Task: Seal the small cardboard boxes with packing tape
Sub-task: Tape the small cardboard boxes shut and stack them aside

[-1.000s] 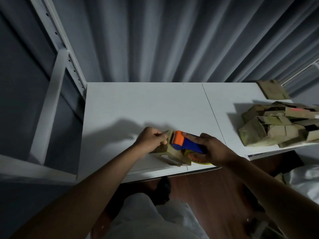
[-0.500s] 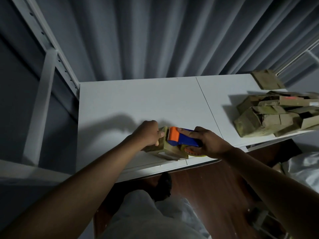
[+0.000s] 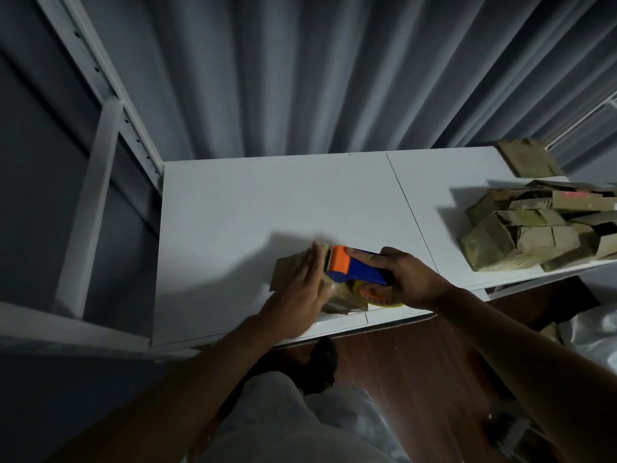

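- The small box [image 3: 293,274] sits at the near edge of the white table [image 3: 267,208].
- Left hand [image 3: 300,289] presses it, fingers flat.
- Right hand [image 3: 405,279] grips the tape dispenser [image 3: 354,270] on the box.
- The cardboard looks light and easy to crush; better to hold its sides.

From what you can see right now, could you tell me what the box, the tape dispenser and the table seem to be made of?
The box looks like plain brown cardboard, matte, with folded flaps. The tape dispenser seems moulded plastic, smooth, in solid orange and blue, over a translucent yellowish roll. The table appears to be white laminate or painted board, flat and matte with a seam; the dim light leaves that open.
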